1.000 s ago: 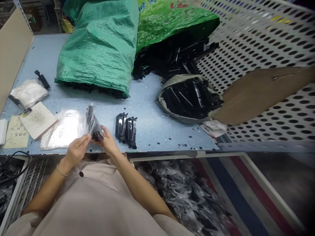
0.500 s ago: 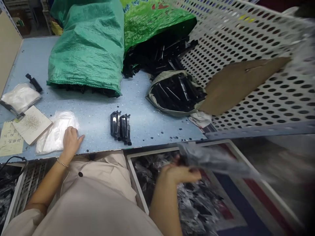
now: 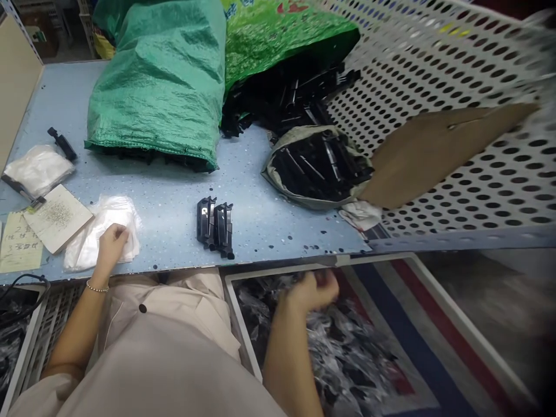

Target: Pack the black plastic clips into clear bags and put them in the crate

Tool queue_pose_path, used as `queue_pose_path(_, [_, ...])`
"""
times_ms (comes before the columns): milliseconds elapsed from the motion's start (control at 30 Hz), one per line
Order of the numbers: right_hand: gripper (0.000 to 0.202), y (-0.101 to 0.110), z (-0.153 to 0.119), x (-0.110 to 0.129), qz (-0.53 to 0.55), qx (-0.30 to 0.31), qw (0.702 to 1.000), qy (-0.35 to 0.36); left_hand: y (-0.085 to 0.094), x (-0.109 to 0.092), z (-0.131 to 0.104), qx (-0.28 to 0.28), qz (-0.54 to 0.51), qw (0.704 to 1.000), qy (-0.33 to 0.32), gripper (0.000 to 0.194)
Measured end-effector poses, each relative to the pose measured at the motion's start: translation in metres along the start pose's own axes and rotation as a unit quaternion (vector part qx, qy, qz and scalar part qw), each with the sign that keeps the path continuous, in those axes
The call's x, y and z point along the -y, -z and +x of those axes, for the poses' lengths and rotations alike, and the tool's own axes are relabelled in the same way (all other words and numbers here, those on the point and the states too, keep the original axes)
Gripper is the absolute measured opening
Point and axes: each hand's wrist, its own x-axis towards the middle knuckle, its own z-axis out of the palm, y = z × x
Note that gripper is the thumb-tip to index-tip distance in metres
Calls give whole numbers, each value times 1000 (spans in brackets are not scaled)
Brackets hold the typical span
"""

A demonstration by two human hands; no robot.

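My left hand (image 3: 113,243) is over the stack of clear plastic bags (image 3: 82,249) at the table's left front, its fingers curled together; what they pinch, if anything, is too small to make out. My right hand (image 3: 313,289) hangs above the bin of bagged black parts (image 3: 347,359) below the table edge. Its fingers are bent and apart, slightly blurred, with nothing seen in them. Two black plastic parts (image 3: 215,227) lie side by side on the blue table between my hands.
Behind are a green sack (image 3: 156,87), a bright green bag (image 3: 286,35) spilling black parts, and an open cloth bag (image 3: 319,165) of black parts. A white perforated crate (image 3: 486,75) stands right. A small board (image 3: 58,217) and handwritten note (image 3: 19,243) lie left.
The bagged part has left my right hand, which has drawn its fingers in. My left hand has shifted slightly left, and its spread fingers have curled together over the bags.
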Motion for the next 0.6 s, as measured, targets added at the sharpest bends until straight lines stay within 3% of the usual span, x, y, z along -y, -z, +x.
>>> queue_pose_path(67, [36, -42, 22, 23, -41, 84, 988, 125, 1, 4, 1, -3, -84, 996, 36, 16])
queue_pose_path(100, [36, -64, 31, 38, -81, 178, 953, 233, 1, 5, 2, -15, -117, 992, 44, 16])
queue_pose_path(200, [40, -123, 47, 84, -189, 394, 759, 483, 1, 8, 1, -54, -184, 980, 48, 23])
queue_pose_path(267, [38, -149, 54, 106, -226, 477, 647, 550, 3, 8, -2, -66, -212, 974, 46, 28])
queue_pose_path(300, [36, -158, 55, 113, -233, 508, 614, 557, 4, 7, -4, -69, -220, 972, 45, 30])
queue_pose_path(333, [34, -164, 55, 118, -235, 531, 601, 548, 5, 6, -7, -71, -226, 971, 45, 30])
queue_pose_path(367, [32, -167, 53, 121, -229, 549, 610, 524, 5, 4, -9, -74, -228, 970, 45, 31])
queue_pose_path(433, [29, -170, 35, 125, -179, 584, 669, 423, 4, -1, -14, -79, -225, 970, 46, 31])
queue_pose_path(500, [33, -170, 0, 128, -62, 648, 719, 246, -1, -6, -17, -82, -214, 972, 46, 30])
queue_pose_path(533, [38, -172, -23, 130, 19, 681, 719, 138, -5, -8, -18, -84, -206, 974, 45, 29])
queue_pose_path(600, [48, -176, -72, 133, 174, 721, 667, -67, -10, -12, -20, -85, -182, 979, 35, 26])
